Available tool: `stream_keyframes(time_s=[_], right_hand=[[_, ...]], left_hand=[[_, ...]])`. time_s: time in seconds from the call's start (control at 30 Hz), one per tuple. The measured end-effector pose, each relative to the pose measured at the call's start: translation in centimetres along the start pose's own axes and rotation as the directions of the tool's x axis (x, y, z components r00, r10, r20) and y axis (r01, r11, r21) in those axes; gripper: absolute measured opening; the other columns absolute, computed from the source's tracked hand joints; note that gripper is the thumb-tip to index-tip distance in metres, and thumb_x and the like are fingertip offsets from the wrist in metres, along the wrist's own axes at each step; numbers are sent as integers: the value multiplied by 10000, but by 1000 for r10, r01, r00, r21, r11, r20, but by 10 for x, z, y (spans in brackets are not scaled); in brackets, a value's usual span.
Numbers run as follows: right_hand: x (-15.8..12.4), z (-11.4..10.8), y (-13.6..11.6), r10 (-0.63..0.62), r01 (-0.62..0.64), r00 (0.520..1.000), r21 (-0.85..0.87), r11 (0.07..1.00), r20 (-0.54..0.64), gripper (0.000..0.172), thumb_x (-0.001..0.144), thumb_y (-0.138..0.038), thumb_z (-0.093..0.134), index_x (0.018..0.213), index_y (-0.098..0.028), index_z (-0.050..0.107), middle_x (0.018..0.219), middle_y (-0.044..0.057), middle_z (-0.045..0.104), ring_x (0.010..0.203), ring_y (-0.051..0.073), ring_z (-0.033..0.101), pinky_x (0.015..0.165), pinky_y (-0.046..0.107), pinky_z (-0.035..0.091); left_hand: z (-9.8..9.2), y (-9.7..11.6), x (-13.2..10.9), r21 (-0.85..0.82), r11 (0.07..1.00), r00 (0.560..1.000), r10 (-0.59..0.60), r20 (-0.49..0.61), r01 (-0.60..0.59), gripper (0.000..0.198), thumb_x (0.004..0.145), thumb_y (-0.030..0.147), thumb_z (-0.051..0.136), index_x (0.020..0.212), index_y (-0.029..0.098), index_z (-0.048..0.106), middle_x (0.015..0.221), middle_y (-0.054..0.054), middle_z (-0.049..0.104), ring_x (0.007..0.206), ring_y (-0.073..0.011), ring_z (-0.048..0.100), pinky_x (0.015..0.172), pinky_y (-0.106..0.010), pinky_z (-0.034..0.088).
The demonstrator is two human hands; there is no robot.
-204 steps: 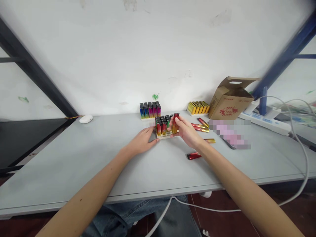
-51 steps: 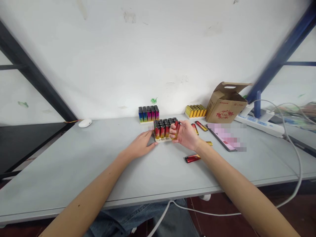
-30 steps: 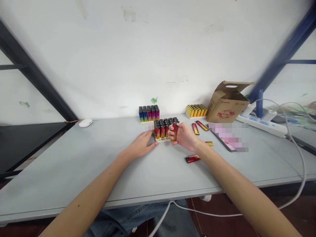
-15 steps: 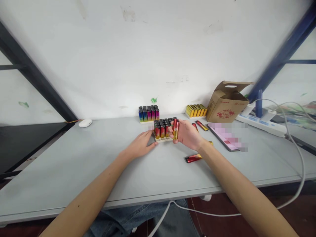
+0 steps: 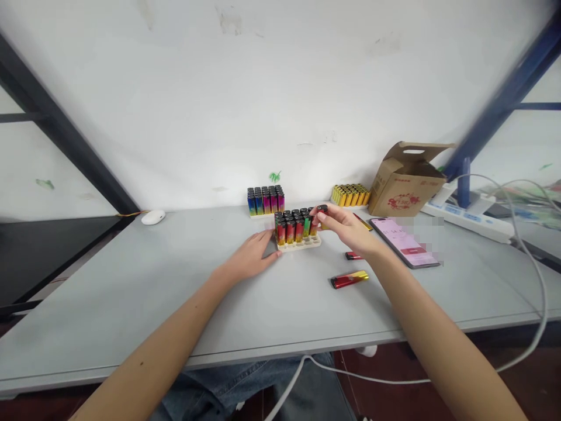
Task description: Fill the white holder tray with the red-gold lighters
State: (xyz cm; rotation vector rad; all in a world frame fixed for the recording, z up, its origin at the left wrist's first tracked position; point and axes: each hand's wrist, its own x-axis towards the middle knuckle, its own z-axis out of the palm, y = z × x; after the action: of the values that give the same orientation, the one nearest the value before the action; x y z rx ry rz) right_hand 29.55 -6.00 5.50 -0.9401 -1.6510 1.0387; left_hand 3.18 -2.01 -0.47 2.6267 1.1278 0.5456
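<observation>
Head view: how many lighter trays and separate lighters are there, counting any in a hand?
Lighter trays: 3
Loose lighters on the desk: 3, one partly behind the hand
Lighter in the right hand: 1
Total: 7

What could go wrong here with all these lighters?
The lighter pinched by its top in the right hand might slip and knock the others. The lighters standing upright in the white tray could tip over if the tray gets bumped, and the left hand sits right beside it.
</observation>
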Motion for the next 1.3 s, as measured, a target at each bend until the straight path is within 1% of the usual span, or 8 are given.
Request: stream_keyframes(time_s=[0.2, 0.33, 0.5, 0.7, 0.87, 1.13, 1.2, 1.3], right_hand=[[6, 2, 11, -129, 91, 983, -257, 962, -133, 347, 898, -485, 552, 1036, -204, 702, 894, 39, 636, 838, 173, 579, 764, 312, 472], [6, 1, 17, -133, 74, 983, -391, 918, -126, 326, 869, -458, 591, 1018, -200, 723, 928, 55, 678, 845, 190, 610, 734, 322, 495], [6, 0, 20, -61, -8, 989, -453, 892, -138, 265, 822, -386, 643, 1027, -235, 717, 1031, 42, 708, 791, 182, 634, 717, 346, 511], [7, 1, 26, -30, -24, 992, -412, 911, -123, 222, 794, -333, 666, 991, -232, 676, 911, 32, 715, 753, 195, 658, 686, 354, 521], [7, 3, 31, -73, -23, 982, -493, 870, -174, 234, 791, -308, 681, 1005, -237, 619, 802, 16, 696, 744, 201, 663, 707, 353, 498], [6, 11, 34, -237, 67, 960, -704, 707, -147, 275, 832, -357, 641, 1082, -245, 619, 993, 50, 629, 768, 179, 585, 696, 314, 456], [5, 6, 31, -259, 51, 947, -709, 704, -189, 263, 846, -395, 620, 1054, -235, 613, 966, 50, 633, 736, 174, 577, 678, 307, 443], [6, -11, 27, -261, -49, 908, -700, 712, -329, 230, 868, -414, 570, 992, -222, 600, 820, 24, 630, 641, 156, 552, 645, 297, 417]], left_hand=[[-1, 1, 1, -2, 1000, 1000, -2, 1, 2, 549, 949, 478, 432, 1405, 176, 383, 1370, -132, 539, 1254, -300, 506, 1059, -450, 401], [-2, 3, 1, -5, 1000, 1000, -17, 6, 17, 579, 945, 488, 434, 1422, 165, 372, 1398, -131, 524, 1278, -302, 489, 1073, -451, 393], [-3, 4, 0, -7, 1000, 1000, -25, -3, 25, 589, 941, 491, 437, 1430, 169, 374, 1421, -130, 508, 1296, -308, 479, 1078, -457, 389], [-2, 2, 0, -15, 1000, 1000, -22, -5, 22, 580, 940, 484, 446, 1427, 176, 376, 1395, -137, 527, 1266, -310, 502, 1058, -460, 401], [-3, 4, -1, -24, 999, 1000, -21, -3, 21, 585, 942, 481, 445, 1430, 166, 372, 1400, -140, 520, 1277, -306, 490, 1067, -449, 394], [-2, 3, 0, -8, 1000, 1000, -25, 10, 25, 586, 947, 478, 434, 1436, 164, 361, 1393, -145, 523, 1268, -306, 495, 1059, -452, 397], [-2, 3, 0, -13, 1000, 1000, -21, 6, 22, 584, 944, 478, 437, 1434, 167, 365, 1396, -144, 521, 1273, -306, 493, 1064, -454, 395], [-4, 4, 0, -11, 1000, 1000, -24, 8, 25, 579, 941, 478, 442, 1422, 160, 384, 1406, -151, 514, 1286, -311, 484, 1077, -460, 382]])
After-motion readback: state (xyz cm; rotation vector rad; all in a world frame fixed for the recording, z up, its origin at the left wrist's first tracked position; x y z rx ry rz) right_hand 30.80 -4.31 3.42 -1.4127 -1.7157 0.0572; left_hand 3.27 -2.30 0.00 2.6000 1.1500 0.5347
